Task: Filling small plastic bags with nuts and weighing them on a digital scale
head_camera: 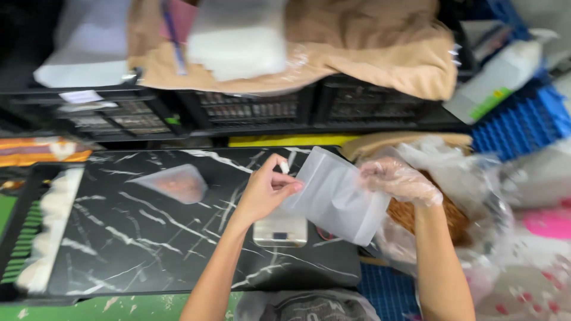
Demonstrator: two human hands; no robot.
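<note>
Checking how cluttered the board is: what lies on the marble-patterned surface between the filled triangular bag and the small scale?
In the head view, only bare black marbled board lies between the filled bag and the scale, though the left hand and forearm cross above it near the scale.

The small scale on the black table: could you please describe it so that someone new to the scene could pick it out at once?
Start at the black marble-patterned table and go to its right part, under the person's left hand and the clear bag it holds. The small scale lies flat there. Unlike the filled bag lying further left, it is a silvery slab with a dark display window.
</note>
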